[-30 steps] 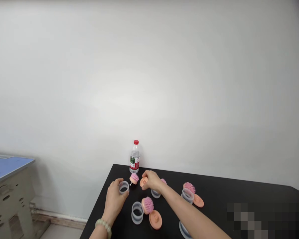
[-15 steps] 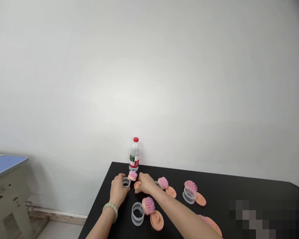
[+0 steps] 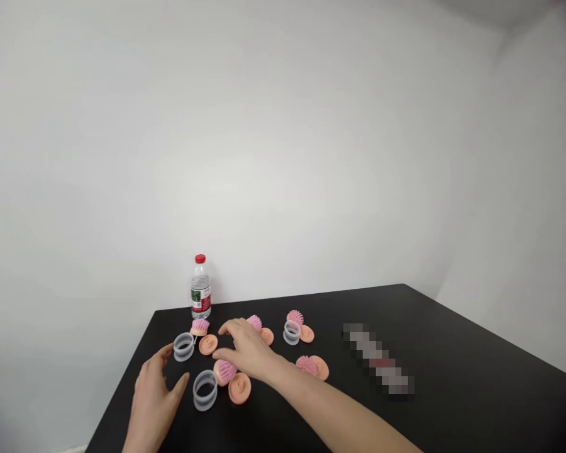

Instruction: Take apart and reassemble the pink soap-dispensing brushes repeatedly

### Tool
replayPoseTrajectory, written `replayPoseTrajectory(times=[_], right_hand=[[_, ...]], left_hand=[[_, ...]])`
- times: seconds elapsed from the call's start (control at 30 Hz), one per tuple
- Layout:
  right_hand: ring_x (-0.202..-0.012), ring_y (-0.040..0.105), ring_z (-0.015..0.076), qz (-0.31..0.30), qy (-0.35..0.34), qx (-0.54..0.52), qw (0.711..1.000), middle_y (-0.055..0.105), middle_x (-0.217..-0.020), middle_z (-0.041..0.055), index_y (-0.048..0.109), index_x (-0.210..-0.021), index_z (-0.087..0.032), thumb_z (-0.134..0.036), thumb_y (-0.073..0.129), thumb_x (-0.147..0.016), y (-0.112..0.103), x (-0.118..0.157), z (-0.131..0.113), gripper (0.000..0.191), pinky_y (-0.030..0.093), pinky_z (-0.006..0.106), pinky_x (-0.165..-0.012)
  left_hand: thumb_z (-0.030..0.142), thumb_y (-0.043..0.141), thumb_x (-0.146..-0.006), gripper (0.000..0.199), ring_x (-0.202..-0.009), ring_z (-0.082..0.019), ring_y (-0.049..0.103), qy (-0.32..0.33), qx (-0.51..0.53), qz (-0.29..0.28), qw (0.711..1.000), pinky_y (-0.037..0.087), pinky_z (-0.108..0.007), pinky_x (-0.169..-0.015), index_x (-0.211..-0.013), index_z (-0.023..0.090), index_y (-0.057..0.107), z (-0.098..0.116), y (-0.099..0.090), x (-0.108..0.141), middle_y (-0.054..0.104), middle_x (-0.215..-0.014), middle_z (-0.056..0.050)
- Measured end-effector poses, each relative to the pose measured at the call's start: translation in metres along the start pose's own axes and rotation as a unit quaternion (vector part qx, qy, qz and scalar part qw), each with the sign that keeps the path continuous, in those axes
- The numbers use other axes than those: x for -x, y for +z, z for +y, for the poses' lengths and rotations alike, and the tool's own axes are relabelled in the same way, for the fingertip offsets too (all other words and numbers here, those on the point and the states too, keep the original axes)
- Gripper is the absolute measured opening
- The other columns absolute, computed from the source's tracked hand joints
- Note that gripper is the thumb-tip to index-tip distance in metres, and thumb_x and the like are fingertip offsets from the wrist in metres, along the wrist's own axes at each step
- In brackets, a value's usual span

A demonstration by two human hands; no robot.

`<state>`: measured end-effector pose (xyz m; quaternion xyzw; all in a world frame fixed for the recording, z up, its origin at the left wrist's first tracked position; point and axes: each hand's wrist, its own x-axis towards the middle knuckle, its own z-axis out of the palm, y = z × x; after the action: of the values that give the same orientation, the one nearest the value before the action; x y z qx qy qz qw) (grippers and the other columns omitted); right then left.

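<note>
I have both hands over the black table [image 3: 419,340], on the near side of the bottle [image 3: 200,299], and neither closes on anything. My left hand [image 3: 156,390] is wide, thumb well apart from the fingers. The clear cup [image 3: 183,356], in front of the bottle and a little to its left, stands just beyond that gap; my fingertips come right up to its left side, and I cannot tell whether they touch it. My right hand [image 3: 238,346], in front of the bottle and to its right, is spread too, thumb and forefinger apart. The peach lid [image 3: 208,345] lies flat, stud upward, just outside that gap, nearer the bottle's line than my fingertips are. The pink brush [image 3: 199,327] sits between the bottle and these two pieces, bristles up, with a thin white stem slanting down from it toward the cup.

Farther out in front of the bottle, a second cup [image 3: 204,404] stands with its own brush [image 3: 226,371] and lid [image 3: 239,388] beside it, below my right thumb. More brushes, lids and a cup sit to the right of the bottle; my right hand and forearm partly cover some of them.
</note>
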<state>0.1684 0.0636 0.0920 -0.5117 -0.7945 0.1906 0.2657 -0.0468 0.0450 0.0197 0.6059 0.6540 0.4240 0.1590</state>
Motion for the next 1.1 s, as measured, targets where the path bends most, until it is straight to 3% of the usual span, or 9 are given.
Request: replayPoseTrajectory(times=[0.13, 0.3, 0.4, 0.57, 0.73, 0.87, 1.0, 1.1], right_hand=[[-0.1, 0.064, 0.0199, 0.066, 0.01, -0.04, 0.997, 0.069, -0.11, 0.0008, 0.068, -0.103, -0.026, -0.026, 0.076, -0.078, -0.045, 0.058, 0.04, 0.026, 0.05, 0.029, -0.088], [-0.089, 0.068, 0.023, 0.154, 0.114, -0.064, 0.979, 0.072, -0.099, 0.006, 0.067, -0.093, -0.02, -0.027, 0.061, -0.082, -0.093, 0.116, 0.113, 0.014, 0.053, 0.033, -0.079], [-0.088, 0.07, 0.0256, 0.171, 0.161, -0.065, 0.97, 0.073, -0.09, 0.0066, 0.067, -0.088, -0.02, -0.032, 0.06, -0.08, -0.1, 0.151, 0.143, 0.016, 0.054, 0.035, -0.075], [-0.085, 0.071, 0.0255, 0.167, 0.196, -0.069, 0.964, 0.074, -0.087, 0.0055, 0.068, -0.086, -0.022, -0.031, 0.06, -0.077, -0.081, 0.193, 0.164, 0.015, 0.056, 0.035, -0.073], [-0.084, 0.07, 0.0244, 0.144, 0.194, -0.059, 0.969, 0.072, -0.1, 0.0073, 0.067, -0.1, -0.022, -0.027, 0.062, -0.077, -0.07, 0.189, 0.164, 0.025, 0.056, 0.038, -0.079], [-0.109, 0.063, 0.0262, 0.1, 0.139, -0.033, 0.985, 0.068, -0.118, 0.0054, 0.067, -0.11, -0.026, -0.018, 0.067, -0.074, -0.072, 0.16, 0.152, 0.037, 0.05, 0.038, -0.095], [-0.121, 0.055, 0.0296, 0.028, 0.077, 0.003, 0.997, 0.066, -0.126, 0.0058, 0.065, -0.12, -0.025, -0.012, 0.08, -0.062, -0.069, 0.13, 0.143, 0.062, 0.044, 0.039, -0.103], [-0.123, 0.054, 0.0331, -0.008, 0.053, 0.03, 0.998, 0.067, -0.125, 0.0077, 0.067, -0.12, -0.025, -0.01, 0.086, -0.056, -0.061, 0.116, 0.141, 0.069, 0.042, 0.042, -0.103]], left_hand=[[0.063, 0.06, -0.064, 0.075, -0.12, -0.039, 0.058, -0.038, 0.091, 0.008, 0.995, 0.055, -0.053, -0.093, -0.121, 0.015, 0.056, 0.021, -0.004, 0.036, 0.06, -0.126, -0.019], [0.06, 0.064, -0.067, 0.063, -0.118, -0.037, 0.059, -0.023, 0.156, 0.019, 0.987, 0.055, -0.052, -0.091, -0.116, 0.02, 0.059, 0.046, 0.009, 0.067, 0.062, -0.12, -0.014], [0.052, 0.061, -0.076, 0.048, -0.114, -0.034, 0.06, 0.023, 0.169, 0.024, 0.985, 0.053, -0.049, -0.092, -0.115, 0.023, 0.059, 0.059, 0.025, 0.08, 0.062, -0.119, -0.01], [0.04, 0.058, -0.082, 0.037, -0.114, -0.032, 0.061, 0.09, 0.164, -0.003, 0.982, 0.053, -0.045, -0.088, -0.117, 0.028, 0.06, 0.069, 0.057, 0.099, 0.066, -0.121, -0.008], [0.025, 0.059, -0.077, 0.04, -0.125, -0.033, 0.057, 0.12, 0.142, -0.09, 0.978, 0.052, -0.046, -0.098, -0.117, 0.029, 0.063, 0.083, 0.084, 0.107, 0.063, -0.128, -0.008], [0.013, 0.063, -0.068, 0.062, -0.131, -0.032, 0.05, 0.123, 0.07, -0.208, 0.968, 0.043, -0.045, -0.109, -0.128, 0.027, 0.06, 0.113, 0.1, 0.096, 0.057, -0.136, -0.008], [0.007, 0.068, -0.06, 0.075, -0.131, -0.034, 0.048, 0.097, 0.042, -0.22, 0.97, 0.037, -0.043, -0.112, -0.133, 0.02, 0.057, 0.132, 0.124, 0.081, 0.056, -0.138, -0.012], [0.005, 0.07, -0.057, 0.07, -0.122, -0.035, 0.052, 0.077, 0.042, -0.22, 0.972, 0.039, -0.044, -0.107, -0.125, 0.017, 0.061, 0.132, 0.142, 0.075, 0.06, -0.131, -0.014]])
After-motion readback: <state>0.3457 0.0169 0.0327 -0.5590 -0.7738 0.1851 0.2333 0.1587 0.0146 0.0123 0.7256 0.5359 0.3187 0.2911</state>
